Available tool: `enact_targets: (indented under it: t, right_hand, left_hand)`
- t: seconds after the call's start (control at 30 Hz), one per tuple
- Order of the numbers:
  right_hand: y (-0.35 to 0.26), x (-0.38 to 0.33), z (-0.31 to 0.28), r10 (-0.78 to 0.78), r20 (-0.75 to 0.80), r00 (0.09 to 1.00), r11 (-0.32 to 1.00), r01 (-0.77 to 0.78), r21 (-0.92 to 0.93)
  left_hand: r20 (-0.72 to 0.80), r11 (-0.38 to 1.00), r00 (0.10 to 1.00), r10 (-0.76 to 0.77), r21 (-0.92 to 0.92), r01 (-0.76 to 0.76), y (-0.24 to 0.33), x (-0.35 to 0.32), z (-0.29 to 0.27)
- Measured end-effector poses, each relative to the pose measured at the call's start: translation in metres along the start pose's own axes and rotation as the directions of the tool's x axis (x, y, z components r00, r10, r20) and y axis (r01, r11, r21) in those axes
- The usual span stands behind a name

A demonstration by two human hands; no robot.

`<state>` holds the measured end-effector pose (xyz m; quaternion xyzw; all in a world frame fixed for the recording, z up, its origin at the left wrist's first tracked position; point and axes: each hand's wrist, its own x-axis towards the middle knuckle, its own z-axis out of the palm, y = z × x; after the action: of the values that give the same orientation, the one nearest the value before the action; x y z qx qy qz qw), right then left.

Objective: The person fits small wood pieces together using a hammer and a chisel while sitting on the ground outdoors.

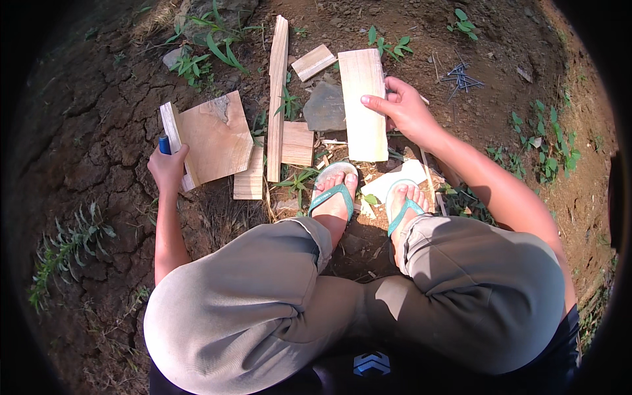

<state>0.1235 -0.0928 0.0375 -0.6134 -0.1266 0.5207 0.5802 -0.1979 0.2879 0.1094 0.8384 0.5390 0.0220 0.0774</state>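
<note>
While left hand (168, 170) clasps blue object (164, 145) and wood strip (170, 125) abutting square board (216, 137), right hand (409, 112) pinches pale plank (363, 125)

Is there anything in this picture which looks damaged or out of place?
Yes. The squarish board at the left hand has a greyish, rough-looking patch near its top corner, unlike its smoother face; stain or peeling, I cannot tell. Also, the nails lie jumbled on bare soil.
</note>
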Motion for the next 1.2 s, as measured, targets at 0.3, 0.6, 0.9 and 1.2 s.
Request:
enact_targets:
  t: [0.3, 0.6, 0.9, 1.2]
  right_hand:
    - [-0.024, 0.005, 0.005, -0.02, -0.051, 0.998, 0.996, 0.015, -0.091]
    - [-0.078, -0.004, -0.009, -0.244, -0.233, 0.941, 0.924, 0.153, -0.35]
    - [-0.031, 0.006, 0.05, 0.042, -0.092, 0.995, 0.917, -0.075, -0.392]
    - [0.008, 0.025, 0.09, -0.129, -0.108, 0.986, 0.951, 0.092, -0.297]
  left_hand:
    - [0.074, 0.958, 0.995, 0.074, -0.284, -0.05, 0.056, -0.032, -0.03]
    - [0.199, 0.848, 0.949, 0.246, -0.518, -0.111, 0.172, -0.076, 0.04]
    - [0.21, 0.793, 0.915, 0.345, -0.586, -0.164, 0.192, -0.099, 0.09]
    - [0.416, 0.695, 0.89, 0.187, -0.696, 0.179, 0.172, -0.092, 0.103]
